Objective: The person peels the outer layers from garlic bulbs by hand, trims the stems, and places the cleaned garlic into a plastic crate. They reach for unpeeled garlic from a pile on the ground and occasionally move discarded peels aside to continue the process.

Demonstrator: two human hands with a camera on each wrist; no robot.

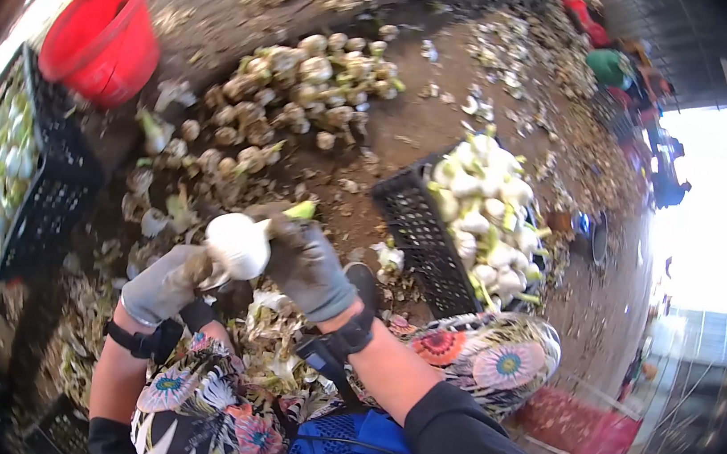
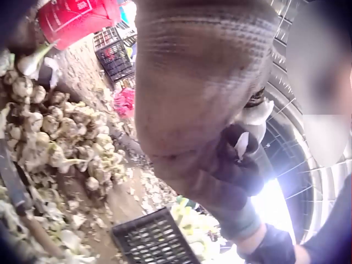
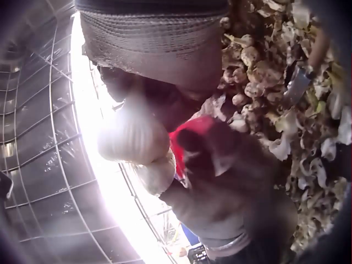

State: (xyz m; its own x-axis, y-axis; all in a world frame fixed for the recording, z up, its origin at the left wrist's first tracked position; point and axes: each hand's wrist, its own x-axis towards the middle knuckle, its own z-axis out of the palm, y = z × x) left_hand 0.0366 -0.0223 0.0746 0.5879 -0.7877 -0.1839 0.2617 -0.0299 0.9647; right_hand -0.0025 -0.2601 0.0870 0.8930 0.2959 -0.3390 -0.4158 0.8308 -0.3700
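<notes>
A white garlic bulb (image 1: 238, 246) is between the two gloved hands in the head view. My right hand (image 1: 309, 267) grips it at its stem, whose green cut end (image 1: 301, 211) sticks out above the fingers. At the bulb's lower left, my left hand (image 1: 162, 283) pinches it with curled fingers. In the right wrist view the bulb (image 3: 133, 135) hangs below the right glove (image 3: 159, 52), with the left glove (image 3: 223, 184) against its lower part. The left glove (image 2: 203, 88) hides most of the bulb in the left wrist view.
A pile of untrimmed bulbs (image 1: 256, 107) lies ahead. A black crate of white bulbs (image 1: 421, 234) stands at right, another crate (image 1: 49, 191) at left near a red bucket (image 1: 106, 45). A knife (image 2: 15, 190) lies among peelings (image 1: 266, 333).
</notes>
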